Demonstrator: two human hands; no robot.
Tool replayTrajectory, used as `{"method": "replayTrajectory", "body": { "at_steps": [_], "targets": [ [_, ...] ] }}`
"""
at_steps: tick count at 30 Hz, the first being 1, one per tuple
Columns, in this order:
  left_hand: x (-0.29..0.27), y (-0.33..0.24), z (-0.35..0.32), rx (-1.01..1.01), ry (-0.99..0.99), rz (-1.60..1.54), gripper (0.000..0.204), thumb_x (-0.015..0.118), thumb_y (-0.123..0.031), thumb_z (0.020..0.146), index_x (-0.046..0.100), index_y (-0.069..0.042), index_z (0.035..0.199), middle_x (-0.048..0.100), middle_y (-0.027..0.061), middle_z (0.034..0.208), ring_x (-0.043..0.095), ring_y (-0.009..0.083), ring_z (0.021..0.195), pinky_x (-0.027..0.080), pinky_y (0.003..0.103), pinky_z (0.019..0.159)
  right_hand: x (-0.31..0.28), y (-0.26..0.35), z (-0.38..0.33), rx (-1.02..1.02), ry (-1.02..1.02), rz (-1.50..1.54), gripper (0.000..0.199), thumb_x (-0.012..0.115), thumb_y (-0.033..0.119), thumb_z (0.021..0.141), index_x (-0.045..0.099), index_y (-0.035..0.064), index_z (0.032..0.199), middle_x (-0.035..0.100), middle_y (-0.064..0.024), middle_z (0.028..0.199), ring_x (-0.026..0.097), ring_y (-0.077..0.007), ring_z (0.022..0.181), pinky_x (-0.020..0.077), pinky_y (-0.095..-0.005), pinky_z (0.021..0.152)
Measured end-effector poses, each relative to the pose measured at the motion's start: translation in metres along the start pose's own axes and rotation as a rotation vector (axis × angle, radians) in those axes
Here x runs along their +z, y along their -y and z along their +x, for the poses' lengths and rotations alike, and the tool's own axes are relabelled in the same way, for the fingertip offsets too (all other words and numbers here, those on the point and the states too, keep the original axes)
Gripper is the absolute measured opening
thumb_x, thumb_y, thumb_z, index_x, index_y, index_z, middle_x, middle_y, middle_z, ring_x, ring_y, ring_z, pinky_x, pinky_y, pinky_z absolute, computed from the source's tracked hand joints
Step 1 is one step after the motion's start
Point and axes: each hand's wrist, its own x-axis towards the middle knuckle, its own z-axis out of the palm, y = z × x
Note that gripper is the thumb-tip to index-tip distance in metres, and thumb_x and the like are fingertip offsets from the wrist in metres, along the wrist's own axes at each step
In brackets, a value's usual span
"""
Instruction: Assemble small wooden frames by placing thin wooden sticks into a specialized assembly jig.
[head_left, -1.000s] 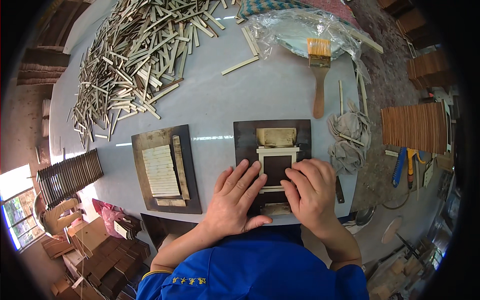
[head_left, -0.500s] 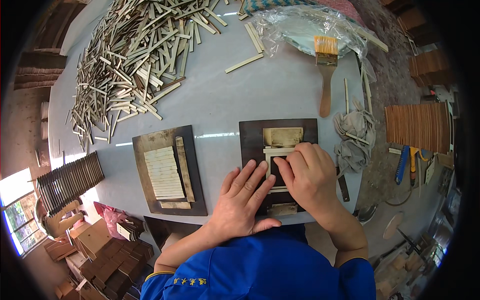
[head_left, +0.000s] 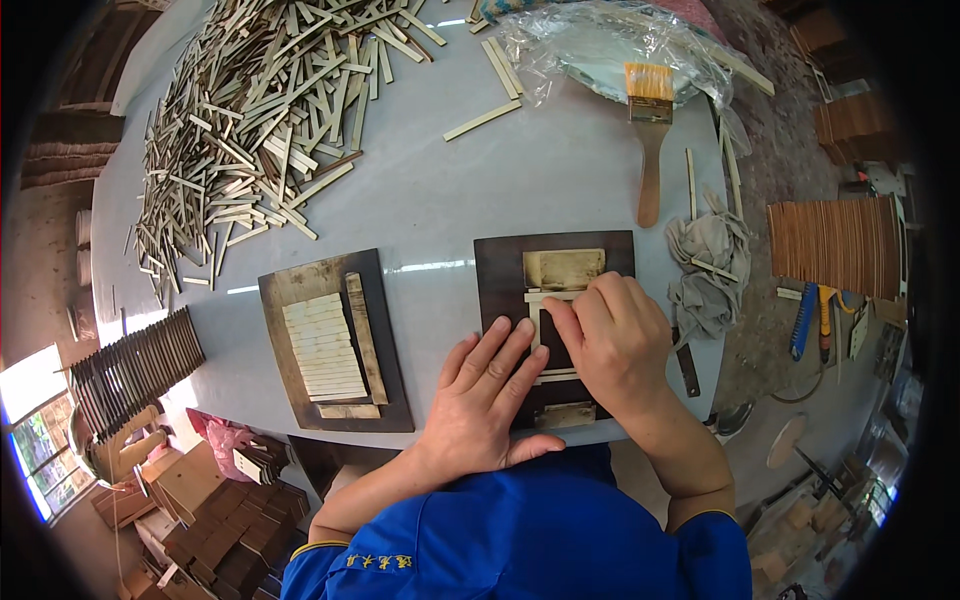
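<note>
A dark board lies in front of me, with pale wooden strips laid on it in a frame shape. One upright strip stands between a crosswise upper strip and a lower strip. My left hand lies flat, fingers spread, its fingertips on the board beside the upright strip. My right hand is closed, fingers curled over the right side of the frame and thumb pointing left. What its fingers hold is hidden. Stained wooden blocks sit at the board's far and near ends.
Left of it lies a second board with a row of pale strips. A large heap of strips covers the far left. Farther right are a paintbrush, a plastic-covered bowl, a grey rag and a dark blade-like tool.
My right hand has shifted slightly up and left along the strips. My left hand stays nearly in place. The whole view has moved a little.
</note>
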Motion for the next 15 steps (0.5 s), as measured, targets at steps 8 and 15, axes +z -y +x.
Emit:
{"method": "replayTrajectory", "body": {
  "at_steps": [8, 15],
  "targets": [
    [0.003, 0.0, 0.002, 0.012, -0.051, 0.04, 0.091, 0.061, -0.074, 0.094, 0.059, 0.0, 0.148, 0.055, 0.0208, 0.158, 0.05, 0.0406, 0.147, 0.038, 0.052, 0.118, -0.008, 0.004, 0.001, 0.045, 0.007, 0.018, 0.028, 0.084, 0.009, 0.082, 0.056, 0.0099, 0.079, 0.053, -0.0027, 0.082, 0.05, -0.0205, 0.064, 0.0429, -0.0332, 0.056],
    [0.001, 0.0, 0.004, 0.01, -0.062, 0.051, 0.092, 0.06, -0.075, 0.094, 0.061, 0.001, 0.145, 0.058, 0.0201, 0.154, 0.052, 0.0403, 0.145, 0.039, 0.052, 0.117, -0.024, -0.015, -0.011, 0.043, -0.009, 0.119, 0.029, 0.085, 0.007, 0.08, 0.056, 0.01, 0.079, 0.051, -0.0028, 0.08, 0.049, -0.02, 0.064, 0.0419, -0.0331, 0.055]
  ]
}}
